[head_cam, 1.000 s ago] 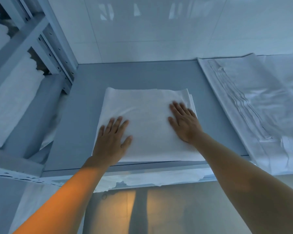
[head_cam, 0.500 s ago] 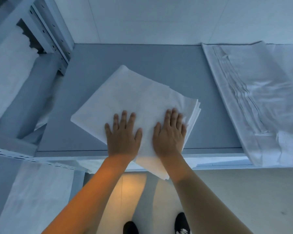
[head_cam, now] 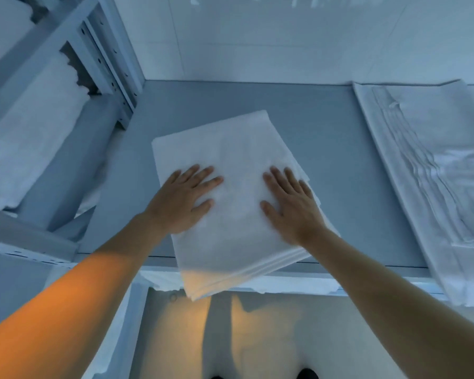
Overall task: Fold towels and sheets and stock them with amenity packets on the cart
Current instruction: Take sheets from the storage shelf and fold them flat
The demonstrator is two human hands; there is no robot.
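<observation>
So I've got my left hand (head_cam: 179, 199) and right hand (head_cam: 292, 205) flat, fingers spread, no real grip, just pressing the folded sheet (head_cam: 230, 203); it's skewed on the grey tabletop (head_cam: 340, 160), near corner hanging off; more white linen (head_cam: 433, 170) sits well right.

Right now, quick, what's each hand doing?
Left hand: open, fingers straight, pressing flat on the folded sheet.
Right hand: open, also flat on the folded sheet.
</observation>
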